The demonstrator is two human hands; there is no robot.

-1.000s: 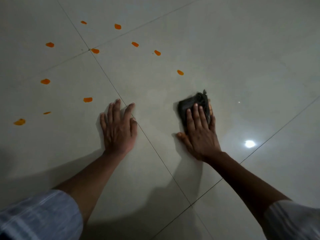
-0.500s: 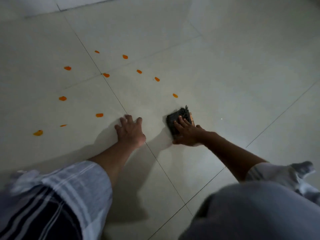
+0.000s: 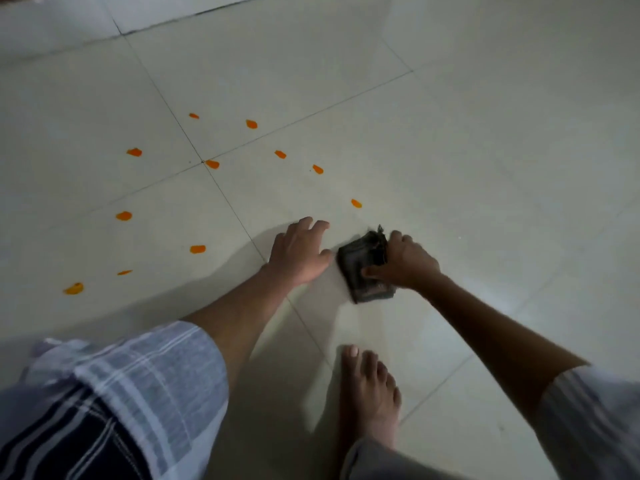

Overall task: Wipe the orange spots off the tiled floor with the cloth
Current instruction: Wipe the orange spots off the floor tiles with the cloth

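I see the right hand (image 3: 407,261) clenched on the dark folded cloth (image 3: 365,268), thumb laid across its top face and the fingers curled over its far right edge, so the cloth sticks out to the left and toward me from that grip. The cloth lies flat on the tiled floor (image 3: 485,150), its near corner pointing at the bare foot (image 3: 369,393) planted below it. The left hand (image 3: 299,252) is released, palm down on the floor with fingers spread, holding nothing; its thumb tip sits just beside the cloth's left corner (I cannot tell whether they touch).

The orange spots (image 3: 356,203) are all beyond and to the left of the cloth. The nearest one sits just past the cloth's far edge, apart from it. Further out two more trail away up and left on the same tile, one lies right at the crossing of the grout lines (image 3: 228,206), and two sit on the tile beyond that crossing. The rest scatter across the left tiles, well apart from both hands, the closest of them lying left of the left hand's wrist.

A striped pale sleeve (image 3: 149,386) covers the left upper arm at lower left, and another pale sleeve edge shows at lower right. The far edge of the floor meets a lighter wall base (image 3: 173,8) at the top left
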